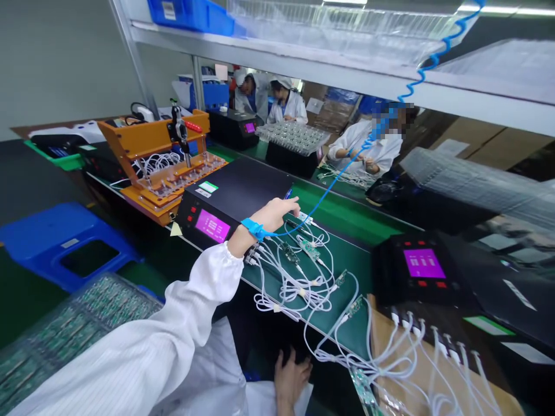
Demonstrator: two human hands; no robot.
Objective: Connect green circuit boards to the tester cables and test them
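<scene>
**Left hand over the boards, right hand low**

We see the left hand (277, 214) at the far end of the cables, beside the right edge of a black box (243, 185). Its fingers lie loosely bent and close together just above a small board (306, 218); we cannot tell whether they touch or grip anything. A blue strap (255, 229) circles the wrist, and a coiled cord (366, 144) runs from there up past the shelf (303, 65).

The right hand (292, 375) is low, below the bench edge, with its fingers spread apart; we see nothing in its grasp.

Between the box and a second box (485, 283), the white cables (301, 293) lie looped on the green bench (349, 251), with several more boards attached at their ends. Both boxes have lit purple screens (their text is too small for us to read). A row of white plugs (442, 349) stands along the second box's near side.

To the left we find an orange fixture (150, 138), a blue stool (65, 240) and trays (99, 323) filled with boards. Three co-workers (295, 107) in white coats are across the bench.
</scene>
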